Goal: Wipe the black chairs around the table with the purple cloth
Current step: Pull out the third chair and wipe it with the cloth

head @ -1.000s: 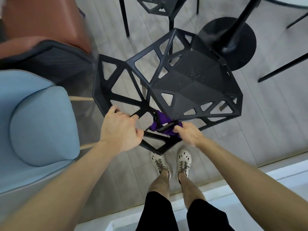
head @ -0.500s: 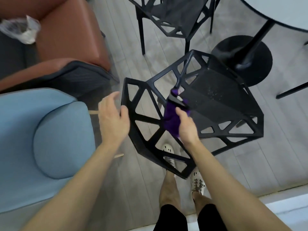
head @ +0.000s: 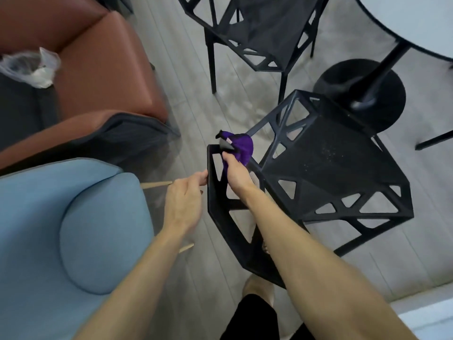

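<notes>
A black chair (head: pixel 326 165) with a cut-out frame stands in front of me, its backrest toward me. My right hand (head: pixel 234 171) grips the purple cloth (head: pixel 241 147) and presses it on the top left corner of the backrest. My left hand (head: pixel 183 200) is beside the backrest's left edge, fingertips touching the frame. A second black chair (head: pixel 257 30) stands farther back by the table (head: pixel 411 23).
A blue armchair (head: pixel 61 229) is close on my left, and a brown armchair (head: pixel 93 69) with a plastic bag (head: pixel 29 67) stands behind it. The table's round black base (head: pixel 362 94) sits right of the chairs. A pale ledge (head: pixel 426 312) runs at the lower right.
The cloth and my right hand have moved along the backrest to its top left corner. My left hand let go of the frame earlier and now touches its left edge.
</notes>
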